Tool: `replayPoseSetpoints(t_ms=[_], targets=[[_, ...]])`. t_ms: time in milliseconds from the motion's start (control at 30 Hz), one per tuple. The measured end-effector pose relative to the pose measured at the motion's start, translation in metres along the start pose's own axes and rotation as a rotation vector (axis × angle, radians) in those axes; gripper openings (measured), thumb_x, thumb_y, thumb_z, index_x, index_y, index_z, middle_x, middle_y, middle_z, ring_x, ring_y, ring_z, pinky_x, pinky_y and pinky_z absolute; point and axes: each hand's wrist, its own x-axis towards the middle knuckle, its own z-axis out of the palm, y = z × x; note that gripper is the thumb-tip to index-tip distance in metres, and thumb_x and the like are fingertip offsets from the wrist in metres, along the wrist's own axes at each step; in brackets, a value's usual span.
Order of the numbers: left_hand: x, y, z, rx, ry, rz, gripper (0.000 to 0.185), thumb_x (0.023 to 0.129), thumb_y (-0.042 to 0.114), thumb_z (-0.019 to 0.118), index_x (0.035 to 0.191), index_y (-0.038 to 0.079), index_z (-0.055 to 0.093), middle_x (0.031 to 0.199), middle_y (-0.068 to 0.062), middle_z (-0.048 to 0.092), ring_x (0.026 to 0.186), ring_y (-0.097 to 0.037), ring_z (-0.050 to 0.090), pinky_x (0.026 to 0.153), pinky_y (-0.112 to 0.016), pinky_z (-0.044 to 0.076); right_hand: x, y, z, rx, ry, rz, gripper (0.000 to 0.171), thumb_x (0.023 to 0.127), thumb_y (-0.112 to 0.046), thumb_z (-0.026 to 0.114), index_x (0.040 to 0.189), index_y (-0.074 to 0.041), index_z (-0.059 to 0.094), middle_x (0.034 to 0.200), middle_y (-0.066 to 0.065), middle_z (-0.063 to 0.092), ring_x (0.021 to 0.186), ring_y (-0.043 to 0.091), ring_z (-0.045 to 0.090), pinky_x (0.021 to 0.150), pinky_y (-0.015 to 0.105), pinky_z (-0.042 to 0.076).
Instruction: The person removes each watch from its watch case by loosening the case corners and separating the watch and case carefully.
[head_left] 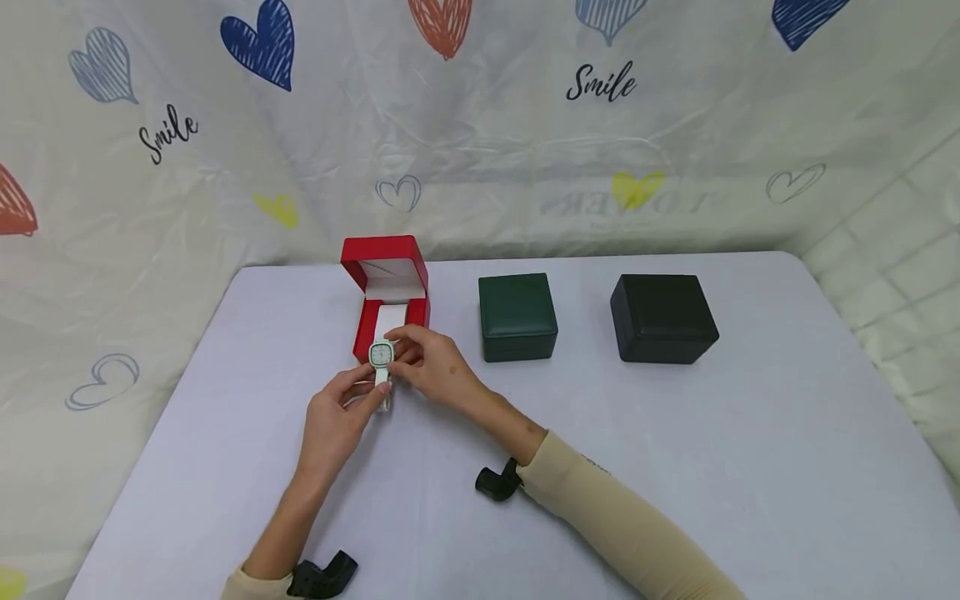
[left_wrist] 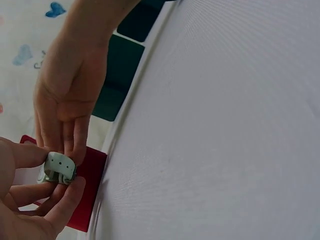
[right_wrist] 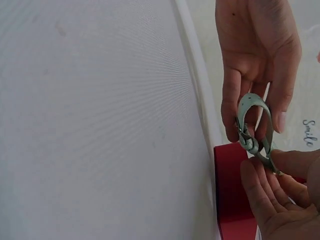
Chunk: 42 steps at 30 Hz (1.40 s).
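Note:
A white wristwatch (head_left: pixel 382 357) with a square face is held just in front of an open red box (head_left: pixel 386 293) with a white cushion inside. My left hand (head_left: pixel 341 414) pinches the lower strap (right_wrist: pixel 255 122) between thumb and fingers. My right hand (head_left: pixel 426 360) pinches the watch at its case from the right. In the left wrist view the strap (left_wrist: pixel 59 168) shows between the fingers of both hands, with the red box (left_wrist: pixel 85 190) behind. The right wrist view shows the looped strap and clasp held over the table edge.
A shut dark green box (head_left: pixel 517 317) stands right of the red one. A shut black box (head_left: pixel 663 318) stands further right. They sit on a pale lilac table (head_left: pixel 675 450). A heart-printed sheet (head_left: pixel 480 125) hangs behind.

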Motion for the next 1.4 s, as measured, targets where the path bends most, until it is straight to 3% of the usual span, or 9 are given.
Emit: replayPoseSetpoints(t_ms=[433,767,1000,1400], targets=[[-0.006,0.003,-0.007,0.057,-0.023,-0.031,0.052,0.096,0.021,0.077,0.143,0.008,0.062,0.129,-0.014,0.069,0.1,-0.001,0.066,0.083,-0.005,0.053,-0.003,-0.004,0.004,0.001,-0.07,0.033,0.038,0.093,-0.004,0.076,0.13,-0.005,0.067,0.098,0.009,0.07,0.081,0.012,0.063,0.065,0.013,0.051],[-0.011,0.001,-0.009,0.119,-0.037,-0.035,0.058,0.096,0.019,0.076,0.149,0.009,0.056,0.131,-0.014,0.07,0.114,-0.025,0.07,0.084,-0.003,0.051,-0.005,-0.002,0.007,-0.007,-0.118,0.067,0.039,0.092,-0.001,0.077,0.129,-0.001,0.065,0.096,0.01,0.068,0.079,0.01,0.06,0.067,0.013,0.051],[-0.014,-0.004,-0.012,0.185,-0.066,-0.059,0.056,0.096,0.019,0.075,0.147,0.006,0.056,0.132,-0.013,0.069,0.114,-0.026,0.07,0.083,-0.005,0.052,-0.007,-0.002,0.008,-0.029,-0.187,0.081,0.037,0.093,-0.003,0.076,0.128,-0.002,0.065,0.088,0.007,0.067,0.072,0.01,0.061,0.065,0.016,0.053],[-0.013,-0.004,-0.015,0.233,-0.078,-0.061,0.057,0.097,0.021,0.075,0.148,0.005,0.055,0.13,-0.015,0.07,0.119,-0.027,0.067,0.083,-0.004,0.05,-0.007,-0.002,0.01,-0.086,-0.198,0.085,0.038,0.093,-0.006,0.077,0.129,-0.003,0.065,0.089,0.004,0.066,0.075,0.009,0.059,0.066,0.014,0.051]])
